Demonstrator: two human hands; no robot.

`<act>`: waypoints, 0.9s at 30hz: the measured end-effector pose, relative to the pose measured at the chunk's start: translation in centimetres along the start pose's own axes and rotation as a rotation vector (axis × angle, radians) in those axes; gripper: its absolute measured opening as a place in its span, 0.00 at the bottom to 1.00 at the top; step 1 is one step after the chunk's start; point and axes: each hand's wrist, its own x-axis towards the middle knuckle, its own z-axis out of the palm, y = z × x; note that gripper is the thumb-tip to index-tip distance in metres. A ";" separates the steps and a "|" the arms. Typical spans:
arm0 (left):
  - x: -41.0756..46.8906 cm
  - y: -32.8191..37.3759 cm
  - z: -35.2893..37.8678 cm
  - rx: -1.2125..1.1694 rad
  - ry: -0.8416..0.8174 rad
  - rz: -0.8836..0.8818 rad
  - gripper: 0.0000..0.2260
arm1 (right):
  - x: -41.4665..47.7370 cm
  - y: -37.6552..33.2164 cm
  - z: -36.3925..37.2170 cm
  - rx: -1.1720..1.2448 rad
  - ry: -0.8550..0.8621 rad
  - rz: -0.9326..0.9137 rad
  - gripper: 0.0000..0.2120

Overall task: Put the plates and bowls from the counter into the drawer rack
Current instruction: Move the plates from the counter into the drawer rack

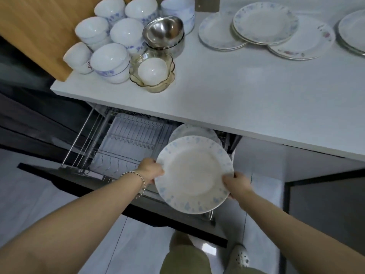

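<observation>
I hold a white plate with a pale blue flower rim [192,173] tilted over the right end of the open wire drawer rack [126,139]. My left hand [151,170] grips its left edge and my right hand [236,184] grips its right edge. Just behind it, another plate [192,129] stands in the rack. On the white counter [246,91], several flowered plates [264,22] lie overlapping at the back right. Stacked white bowls [110,60], steel bowls [164,30] and a glass bowl [152,74] crowd the back left.
The drawer's dark front panel [122,202] juts out toward my legs. A wooden cabinet side [39,32] rises at the left of the counter. Pale floor tiles [29,194] lie below, and my shoe [242,258] shows at the bottom.
</observation>
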 end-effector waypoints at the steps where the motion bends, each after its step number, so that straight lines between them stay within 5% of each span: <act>1: 2.0 0.1 -0.4 0.052 -0.006 0.009 0.14 | 1.1 -0.3 1.3 -0.005 0.021 0.014 0.14; 9: 16.2 0.6 -0.3 0.295 -0.067 0.080 0.06 | 9.4 -1.1 9.3 -0.014 0.194 0.200 0.16; 20: 24.6 4.7 4.0 0.437 -0.016 0.196 0.14 | 17.3 -2.2 11.8 0.057 0.521 0.300 0.20; 24: 25.0 4.9 5.0 0.506 0.006 0.251 0.18 | 17.4 -1.5 12.1 0.088 0.550 0.266 0.07; 27: 24.7 4.2 5.2 0.398 -0.015 0.280 0.20 | 17.1 -0.3 12.9 0.126 0.565 0.230 0.07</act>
